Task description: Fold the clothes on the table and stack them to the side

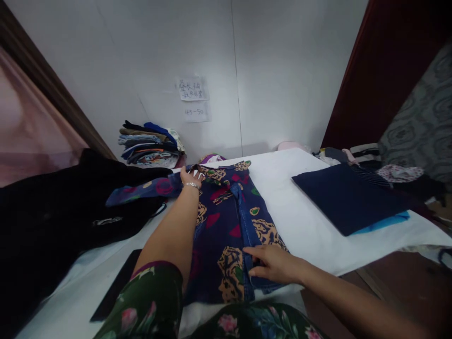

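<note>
A dark blue patterned denim jacket (215,226) with red, green and tan shapes lies front up on the white-covered table, its top toward the wall. One sleeve (141,190) stretches left, partly over a black garment. My left hand (191,177), with a bracelet at the wrist, is at the jacket's shoulder near the collar. Its fingers look closed on the cloth there, though they are partly hidden. My right hand (273,263) rests at the lower front, index finger and thumb apart beside the button placket (243,235).
A stack of folded clothes (150,145) stands against the wall at back left. Black clothing (45,221) covers the left side. A flat navy piece (348,195) lies at right over something light blue. More clothes (363,155) are piled behind it. Paper notes (193,89) hang on the wall.
</note>
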A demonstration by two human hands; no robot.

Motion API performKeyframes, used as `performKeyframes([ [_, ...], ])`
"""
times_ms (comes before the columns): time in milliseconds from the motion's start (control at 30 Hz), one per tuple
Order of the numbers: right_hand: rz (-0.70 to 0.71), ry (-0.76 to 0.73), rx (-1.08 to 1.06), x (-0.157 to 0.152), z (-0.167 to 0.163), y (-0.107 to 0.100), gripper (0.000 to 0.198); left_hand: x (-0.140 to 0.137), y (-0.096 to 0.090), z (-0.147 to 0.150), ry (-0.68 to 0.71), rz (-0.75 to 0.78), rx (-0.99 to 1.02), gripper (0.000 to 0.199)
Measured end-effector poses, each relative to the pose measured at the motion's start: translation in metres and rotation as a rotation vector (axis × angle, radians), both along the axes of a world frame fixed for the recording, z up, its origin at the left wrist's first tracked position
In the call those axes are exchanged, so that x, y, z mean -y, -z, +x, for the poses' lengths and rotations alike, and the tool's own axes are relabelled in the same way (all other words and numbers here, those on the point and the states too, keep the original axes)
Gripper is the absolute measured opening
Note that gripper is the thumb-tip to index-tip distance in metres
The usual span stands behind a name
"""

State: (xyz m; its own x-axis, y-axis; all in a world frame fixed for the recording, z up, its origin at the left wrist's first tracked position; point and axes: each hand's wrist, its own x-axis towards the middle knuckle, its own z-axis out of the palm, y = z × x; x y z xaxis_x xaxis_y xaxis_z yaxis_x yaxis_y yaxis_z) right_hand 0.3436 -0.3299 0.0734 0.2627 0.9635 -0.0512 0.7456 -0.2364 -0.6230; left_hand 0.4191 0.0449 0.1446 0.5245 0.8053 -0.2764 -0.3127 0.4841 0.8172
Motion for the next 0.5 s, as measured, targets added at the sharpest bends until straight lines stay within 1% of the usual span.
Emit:
performKeyframes([
  [33, 0.045, 0.01, -0.011, 0.001, 0.003, -0.001, 0.054, -0.002, 0.012, -0.007, 0.005, 0.005, -0.062, 0.04],
  [100, 0.155, 0.076, 0.019, 0.003, 0.013, -0.004, 0.044, -0.005, 0.036, -0.019, 0.039, 0.009, -0.166, 0.04],
  [167, 0.239, 0.143, 0.115, 0.001, 0.026, -0.002, 0.042, -0.005, 0.057, -0.027, 0.092, 0.002, -0.24, 0.04],
  [200, 0.247, 0.161, 0.17, -0.001, 0.033, 0.001, 0.043, -0.005, 0.065, -0.03, 0.125, 0.005, -0.283, 0.039],
  [267, 0.181, 0.171, 0.249, -0.008, 0.044, 0.013, 0.049, -0.003, 0.078, -0.033, 0.203, 0.026, -0.378, 0.039],
  [333, 0.044, 0.149, 0.273, -0.014, 0.05, 0.027, 0.058, -0.001, 0.086, -0.034, 0.292, 0.063, -0.479, 0.041],
  [433, -0.114, 0.114, 0.266, -0.02, 0.051, 0.043, 0.064, 0.005, 0.09, -0.029, 0.438, 0.158, -0.616, 0.046],
  [500, -0.149, 0.106, 0.251, -0.021, 0.048, 0.044, 0.064, 0.012, 0.087, -0.02, 0.527, 0.254, -0.68, 0.047],
])
